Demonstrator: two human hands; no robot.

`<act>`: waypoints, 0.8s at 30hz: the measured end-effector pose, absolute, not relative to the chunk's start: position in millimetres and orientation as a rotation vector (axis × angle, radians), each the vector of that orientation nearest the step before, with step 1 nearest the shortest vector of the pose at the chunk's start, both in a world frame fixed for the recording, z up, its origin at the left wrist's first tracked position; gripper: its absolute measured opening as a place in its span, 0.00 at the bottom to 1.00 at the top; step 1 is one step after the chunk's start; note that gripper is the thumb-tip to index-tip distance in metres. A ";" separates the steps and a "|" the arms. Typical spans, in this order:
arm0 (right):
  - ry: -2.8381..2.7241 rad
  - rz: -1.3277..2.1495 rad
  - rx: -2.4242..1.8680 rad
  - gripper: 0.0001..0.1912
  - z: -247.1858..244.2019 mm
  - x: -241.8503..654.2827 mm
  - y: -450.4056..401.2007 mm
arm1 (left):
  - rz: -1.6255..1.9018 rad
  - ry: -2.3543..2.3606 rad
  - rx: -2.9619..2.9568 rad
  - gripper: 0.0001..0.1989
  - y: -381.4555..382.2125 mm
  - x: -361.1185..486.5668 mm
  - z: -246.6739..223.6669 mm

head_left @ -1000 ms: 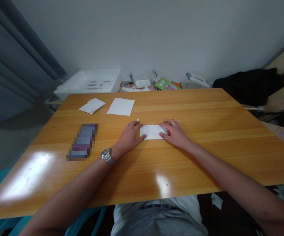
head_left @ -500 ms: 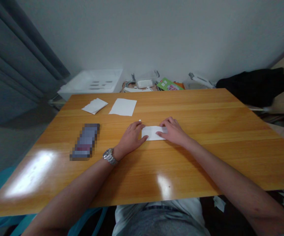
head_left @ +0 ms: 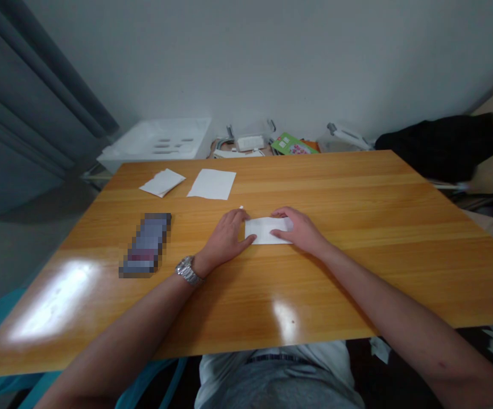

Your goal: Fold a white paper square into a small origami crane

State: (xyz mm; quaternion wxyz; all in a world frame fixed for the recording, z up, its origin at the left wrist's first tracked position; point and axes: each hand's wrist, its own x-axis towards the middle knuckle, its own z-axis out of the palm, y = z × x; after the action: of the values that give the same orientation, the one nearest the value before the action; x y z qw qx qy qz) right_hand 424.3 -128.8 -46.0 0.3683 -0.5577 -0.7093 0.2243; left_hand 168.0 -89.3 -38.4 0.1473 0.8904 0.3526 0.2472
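Note:
A folded white sheet of paper (head_left: 263,228) lies flat on the wooden table in front of me, with a straight near edge. My left hand (head_left: 226,237), with a metal watch (head_left: 189,270) on its wrist, holds the paper's left end, thumb at the near corner and fingers curved towards the far one. Around the right end my right hand (head_left: 301,230) grips it, the thumb resting on top and the fingers bent at the far edge. The fingertips' exact contact there is hard to see. A tiny white scrap (head_left: 241,207) is just beyond my left fingertips.
Two more white papers, one folded (head_left: 163,183) and one flat (head_left: 212,184), lie at the table's far left. A pixelated phone-like object (head_left: 146,245) is left of my hands. Behind the table (head_left: 357,204) stand a white tray (head_left: 156,139) and a green booklet (head_left: 293,144).
My right hand's fingers have spread slightly along the far edge and show less bend. The paper stays in nearly the same place, and my left hand has barely moved.

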 end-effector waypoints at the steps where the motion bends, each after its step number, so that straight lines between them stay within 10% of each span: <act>1: -1.814 0.593 -1.406 0.19 -45.6 424.6 -128.7 | 0.715 1.013 2.546 0.19 -89.3 168.5 -37.4; 24: -1.501 0.844 -1.367 0.19 -34.6 424.8 -133.2 | 1.019 1.019 1.956 0.12 -91.6 172.0 -31.7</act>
State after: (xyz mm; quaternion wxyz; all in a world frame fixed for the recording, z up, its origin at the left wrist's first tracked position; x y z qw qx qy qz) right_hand 424.8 -133.2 -34.6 0.4542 -0.5540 -0.6082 0.3419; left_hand 172.0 -91.6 -31.7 0.3487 0.7546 0.3930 0.3932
